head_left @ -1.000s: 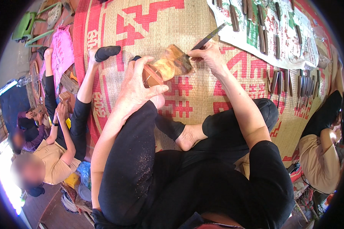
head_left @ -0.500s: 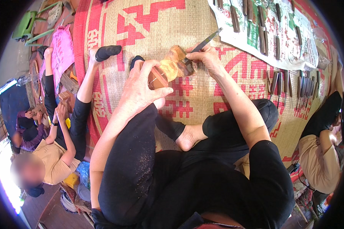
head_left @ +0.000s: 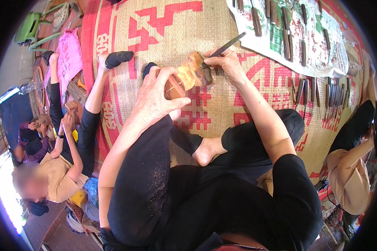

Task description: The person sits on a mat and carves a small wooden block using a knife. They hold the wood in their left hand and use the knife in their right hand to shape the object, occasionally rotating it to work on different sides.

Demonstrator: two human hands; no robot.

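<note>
My left hand [head_left: 153, 94] is wrapped round a reddish-brown wooden block [head_left: 175, 87] with thin light lines across its face. Just beyond the block is a lumpy yellow-brown piece of wood [head_left: 189, 74] with a darker, rough side. My right hand [head_left: 224, 61] pinches a slim dark hand tool [head_left: 232, 42], one end sticking out up and to the right. Its other end points down at the rough side of the yellow-brown wood; whether it touches cannot be made out.
A patterned straw mat [head_left: 155, 25] lies beneath me. Several dark-handled carving tools [head_left: 286, 42] rest on a white sheet [head_left: 249, 31] at the far right, with more tools [head_left: 305, 91] on the mat below it. Other people sit left and right; one at left [head_left: 63, 175] handles a wooden block.
The block in my left hand has turned slightly, showing more of its lined face. The tool in my right hand has shifted a little. At right, another person's arm has moved.
</note>
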